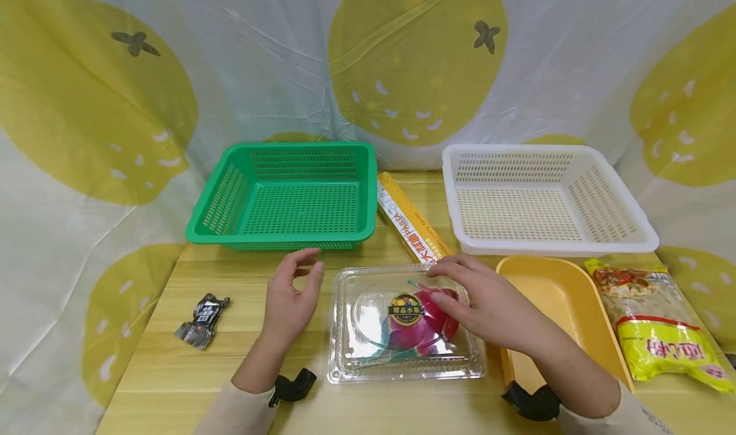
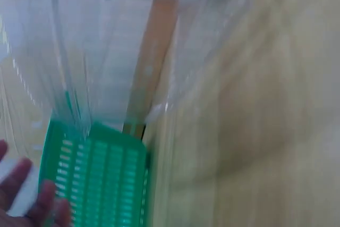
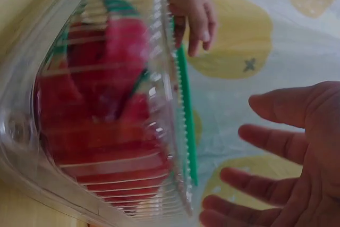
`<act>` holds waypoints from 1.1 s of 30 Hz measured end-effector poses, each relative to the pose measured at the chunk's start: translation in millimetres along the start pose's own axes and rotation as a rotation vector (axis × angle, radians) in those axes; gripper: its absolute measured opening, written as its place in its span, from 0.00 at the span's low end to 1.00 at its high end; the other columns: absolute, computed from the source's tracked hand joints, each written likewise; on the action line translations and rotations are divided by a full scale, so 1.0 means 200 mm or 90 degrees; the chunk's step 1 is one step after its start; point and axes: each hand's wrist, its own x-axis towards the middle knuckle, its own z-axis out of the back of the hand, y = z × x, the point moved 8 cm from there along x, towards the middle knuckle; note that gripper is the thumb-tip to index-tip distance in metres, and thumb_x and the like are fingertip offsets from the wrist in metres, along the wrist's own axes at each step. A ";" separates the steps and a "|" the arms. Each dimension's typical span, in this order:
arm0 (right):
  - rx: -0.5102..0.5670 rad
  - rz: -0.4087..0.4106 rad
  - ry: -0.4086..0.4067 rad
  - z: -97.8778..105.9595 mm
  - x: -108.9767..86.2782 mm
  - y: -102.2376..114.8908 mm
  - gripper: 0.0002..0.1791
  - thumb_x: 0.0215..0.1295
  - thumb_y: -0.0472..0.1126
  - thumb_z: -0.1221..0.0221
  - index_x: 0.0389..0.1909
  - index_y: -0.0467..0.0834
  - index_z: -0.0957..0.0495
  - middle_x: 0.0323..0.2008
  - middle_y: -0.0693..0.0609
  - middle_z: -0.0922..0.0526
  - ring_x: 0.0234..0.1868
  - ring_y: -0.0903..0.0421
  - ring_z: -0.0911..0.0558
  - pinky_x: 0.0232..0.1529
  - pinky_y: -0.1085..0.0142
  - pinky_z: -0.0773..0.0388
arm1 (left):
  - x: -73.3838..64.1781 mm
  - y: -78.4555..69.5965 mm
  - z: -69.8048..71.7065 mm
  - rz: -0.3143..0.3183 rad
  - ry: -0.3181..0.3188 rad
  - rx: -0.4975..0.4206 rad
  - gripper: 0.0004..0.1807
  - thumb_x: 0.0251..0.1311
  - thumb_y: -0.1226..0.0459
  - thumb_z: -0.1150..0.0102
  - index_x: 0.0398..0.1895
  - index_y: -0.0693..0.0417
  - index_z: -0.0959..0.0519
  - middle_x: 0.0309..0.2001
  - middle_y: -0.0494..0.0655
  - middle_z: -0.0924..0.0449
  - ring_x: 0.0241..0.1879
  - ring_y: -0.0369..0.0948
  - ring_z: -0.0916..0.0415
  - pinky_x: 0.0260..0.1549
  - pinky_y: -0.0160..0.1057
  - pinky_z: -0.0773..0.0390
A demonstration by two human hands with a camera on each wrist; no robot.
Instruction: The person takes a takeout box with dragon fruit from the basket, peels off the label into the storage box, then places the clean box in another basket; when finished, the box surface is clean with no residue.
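Observation:
A clear plastic fruit box (image 1: pixel 362 317) with a closed lid and a round label lies on the table. Inside shows a pinkish-red fruit with green tips (image 1: pixel 411 333), like a dragon fruit. My left hand (image 1: pixel 292 301) is held just left of the box, fingers loosely bent around nothing. Over the box's right far corner hovers my right hand (image 1: pixel 489 301), with fingers spread. In the right wrist view, that hand (image 3: pixel 303 152) stands apart from the box wall (image 3: pixel 175 78), nothing between its fingers. The left wrist view is blurred and catches only fingertips (image 2: pixel 40 200).
A green basket (image 1: pixel 282 238) and a white basket (image 1: pixel 552 246) stand at the back, with a pasta box (image 1: pixel 411 221) between them. To the right are a yellow tray (image 1: pixel 552 301) and a noodle bag (image 1: pixel 655 320). A small black packet (image 1: pixel 204 320) lies at the left.

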 end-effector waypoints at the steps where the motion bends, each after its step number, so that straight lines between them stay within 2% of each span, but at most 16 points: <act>1: -0.002 0.021 0.006 -0.02 0.03 0.01 0.16 0.69 0.49 0.35 0.55 0.50 0.18 0.57 0.54 0.20 0.57 0.50 0.18 0.58 0.48 0.19 | -0.02 0.00 -0.03 0.030 0.051 0.003 0.19 0.68 0.66 0.37 0.60 0.57 0.22 0.57 0.54 0.19 0.54 0.48 0.22 0.52 0.44 0.18; 3: -0.009 0.047 0.017 -0.04 0.07 0.02 0.14 0.68 0.48 0.33 0.52 0.51 0.16 0.57 0.54 0.20 0.56 0.51 0.19 0.57 0.51 0.18 | -0.08 0.01 -0.10 0.100 0.143 -0.004 0.27 0.67 0.60 0.35 0.68 0.50 0.28 0.67 0.53 0.27 0.63 0.57 0.27 0.59 0.56 0.21; 5: -0.016 0.052 0.039 -0.07 0.10 0.02 0.13 0.66 0.48 0.32 0.51 0.52 0.16 0.59 0.51 0.22 0.57 0.49 0.20 0.57 0.50 0.18 | -0.13 0.01 -0.17 0.165 0.211 -0.033 0.35 0.66 0.55 0.34 0.74 0.43 0.35 0.74 0.52 0.36 0.70 0.61 0.33 0.64 0.62 0.26; 7: -0.023 0.056 0.065 -0.10 0.13 0.02 0.13 0.65 0.48 0.31 0.50 0.53 0.16 0.62 0.47 0.23 0.60 0.45 0.21 0.58 0.48 0.19 | -0.18 0.02 -0.22 0.211 0.247 -0.067 0.42 0.64 0.54 0.32 0.78 0.38 0.41 0.78 0.53 0.42 0.72 0.63 0.37 0.66 0.66 0.31; 9: -0.030 0.065 0.092 -0.14 0.16 0.02 0.14 0.65 0.49 0.31 0.50 0.54 0.15 0.66 0.44 0.25 0.63 0.42 0.22 0.59 0.47 0.19 | -0.21 0.02 -0.25 0.238 0.264 -0.099 0.47 0.62 0.54 0.30 0.80 0.35 0.46 0.80 0.52 0.46 0.75 0.64 0.41 0.70 0.68 0.37; 12: -0.035 0.092 0.110 -0.17 0.18 0.04 0.14 0.64 0.49 0.31 0.50 0.54 0.14 0.68 0.42 0.27 0.66 0.39 0.23 0.61 0.46 0.20 | -0.23 0.02 -0.28 0.238 0.276 -0.123 0.47 0.61 0.55 0.30 0.80 0.36 0.46 0.81 0.56 0.49 0.77 0.64 0.46 0.71 0.71 0.42; 17: -0.057 0.146 0.109 -0.20 0.20 0.06 0.11 0.65 0.48 0.31 0.47 0.53 0.12 0.66 0.43 0.23 0.66 0.40 0.23 0.65 0.41 0.26 | -0.22 0.02 -0.29 0.212 0.288 -0.113 0.37 0.63 0.58 0.31 0.74 0.41 0.33 0.80 0.61 0.51 0.79 0.65 0.52 0.69 0.76 0.49; 21: -0.081 0.177 0.111 -0.21 0.21 0.07 0.09 0.65 0.46 0.31 0.45 0.53 0.10 0.61 0.47 0.18 0.67 0.46 0.23 0.68 0.32 0.34 | -0.21 0.03 -0.31 0.208 0.287 -0.132 0.29 0.64 0.62 0.33 0.68 0.42 0.26 0.80 0.61 0.51 0.78 0.64 0.50 0.70 0.76 0.50; 23: -0.088 0.187 0.113 -0.22 0.21 0.07 0.09 0.65 0.46 0.31 0.44 0.53 0.10 0.58 0.49 0.15 0.67 0.48 0.23 0.67 0.32 0.34 | -0.21 0.04 -0.32 0.209 0.282 -0.144 0.26 0.63 0.64 0.33 0.65 0.44 0.24 0.80 0.61 0.50 0.78 0.63 0.49 0.71 0.75 0.51; 28: -0.068 0.156 0.123 -0.24 0.23 0.05 0.03 0.66 0.46 0.32 0.39 0.54 0.12 0.58 0.48 0.16 0.66 0.46 0.22 0.67 0.39 0.30 | -0.21 0.05 -0.33 0.219 0.268 -0.153 0.24 0.64 0.65 0.34 0.63 0.46 0.23 0.79 0.60 0.48 0.77 0.63 0.46 0.73 0.73 0.50; 30: -0.055 0.128 0.130 -0.25 0.24 0.04 0.01 0.67 0.46 0.33 0.36 0.55 0.15 0.60 0.47 0.17 0.67 0.45 0.23 0.69 0.38 0.32 | -0.21 0.06 -0.33 0.224 0.266 -0.158 0.24 0.64 0.65 0.34 0.63 0.47 0.23 0.79 0.60 0.48 0.77 0.63 0.46 0.73 0.72 0.51; 33: -0.048 0.100 0.140 -0.27 0.25 0.02 0.03 0.68 0.47 0.34 0.33 0.57 0.18 0.61 0.46 0.18 0.68 0.44 0.24 0.69 0.36 0.36 | -0.21 0.07 -0.33 0.224 0.265 -0.166 0.23 0.64 0.66 0.35 0.63 0.48 0.23 0.78 0.60 0.47 0.77 0.63 0.47 0.74 0.71 0.51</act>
